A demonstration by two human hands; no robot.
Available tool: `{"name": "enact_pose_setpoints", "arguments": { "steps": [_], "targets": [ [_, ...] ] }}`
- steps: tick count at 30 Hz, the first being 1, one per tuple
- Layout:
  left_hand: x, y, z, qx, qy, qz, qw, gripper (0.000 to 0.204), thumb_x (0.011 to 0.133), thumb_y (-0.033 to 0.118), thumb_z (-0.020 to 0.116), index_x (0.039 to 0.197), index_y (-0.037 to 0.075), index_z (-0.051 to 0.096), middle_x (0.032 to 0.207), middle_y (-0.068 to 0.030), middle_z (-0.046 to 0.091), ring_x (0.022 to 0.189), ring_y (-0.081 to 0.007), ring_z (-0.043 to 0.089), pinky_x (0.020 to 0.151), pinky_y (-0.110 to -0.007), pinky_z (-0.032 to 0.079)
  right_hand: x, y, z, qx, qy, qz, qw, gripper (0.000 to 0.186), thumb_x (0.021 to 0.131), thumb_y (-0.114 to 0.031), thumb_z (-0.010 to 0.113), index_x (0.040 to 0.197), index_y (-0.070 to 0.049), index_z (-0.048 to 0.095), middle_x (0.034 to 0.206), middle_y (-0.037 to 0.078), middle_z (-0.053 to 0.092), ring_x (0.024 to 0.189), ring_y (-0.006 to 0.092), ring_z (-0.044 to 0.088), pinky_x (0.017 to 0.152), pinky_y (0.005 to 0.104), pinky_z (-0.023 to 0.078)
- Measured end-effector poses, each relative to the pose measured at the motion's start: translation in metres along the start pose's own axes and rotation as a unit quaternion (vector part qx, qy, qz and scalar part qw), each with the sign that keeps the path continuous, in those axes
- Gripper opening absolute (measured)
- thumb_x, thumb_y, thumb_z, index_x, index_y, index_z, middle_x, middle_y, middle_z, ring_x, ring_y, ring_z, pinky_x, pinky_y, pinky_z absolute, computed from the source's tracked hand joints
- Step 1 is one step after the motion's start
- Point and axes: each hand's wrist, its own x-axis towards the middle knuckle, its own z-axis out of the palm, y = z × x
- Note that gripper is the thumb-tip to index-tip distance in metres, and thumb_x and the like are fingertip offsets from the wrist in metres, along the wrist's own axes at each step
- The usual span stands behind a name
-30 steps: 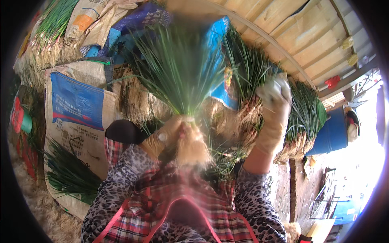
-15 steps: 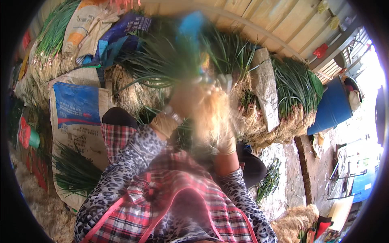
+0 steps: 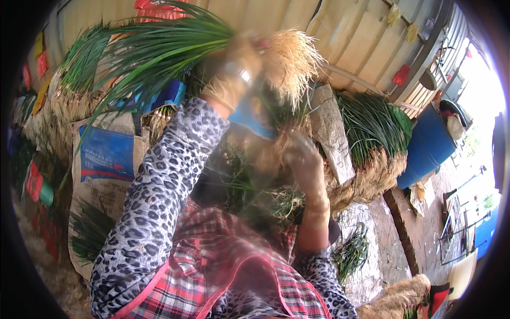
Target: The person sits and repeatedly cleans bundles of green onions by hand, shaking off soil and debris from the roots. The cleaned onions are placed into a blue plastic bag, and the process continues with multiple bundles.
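Got my left hand (image 3: 241,66) wrapped round the leafy bunch (image 3: 183,43), up-left of the pale board (image 3: 330,133). Probably light, floppy, bruises easily; grab just above the roots (image 3: 295,61). Right hand (image 3: 304,157), just left of the board: blurry, can't tell if it's gripping.

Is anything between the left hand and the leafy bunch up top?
Nothing visible is: the left hand grips the bunch directly, with leaves fanning left and pale roots sticking out right.
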Motion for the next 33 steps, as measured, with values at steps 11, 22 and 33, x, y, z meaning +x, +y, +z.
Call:
{"name": "enact_pose_setpoints", "arguments": {
  "steps": [11,22,33],
  "targets": [
    [-0.017,0.026,0.017,-0.062,0.056,-0.018,0.996,0.015,0.087,0.016,0.056,0.074,0.008,0.055,0.064,-0.0033,0.058,0.050,-0.0179,0.057,0.046,-0.028,0.040,0.017,0.004,0.003,0.521,0.000,0.060,0.851,0.017,0.085,0.000,0.060,0.101,-0.001,0.066,0.087,0.007,0.065,0.073,0.0137,0.060,0.063,0.0250,0.049],
    [-0.030,0.012,0.005,-0.057,0.008,0.060,0.997,0.019,0.089,0.020,0.057,0.081,0.003,0.057,0.073,-0.0083,0.063,0.056,-0.0218,0.063,0.051,-0.031,0.048,0.115,0.000,0.049,0.469,0.052,0.242,0.848,0.027,0.080,-0.007,0.065,0.107,-0.003,0.063,0.111,0.011,0.062,0.094,0.0204,0.059,0.078,0.0262,0.049],
    [-0.032,0.021,-0.006,-0.031,0.009,0.095,0.995,0.019,0.088,0.021,0.057,0.082,0.003,0.059,0.075,-0.0079,0.064,0.055,-0.0233,0.064,0.047,-0.031,0.050,0.089,-0.036,0.019,0.224,0.121,0.227,0.940,0.017,0.081,-0.011,0.061,0.096,-0.002,0.064,0.081,0.004,0.065,0.068,0.0102,0.058,0.061,0.0257,0.048]
  ]
}}
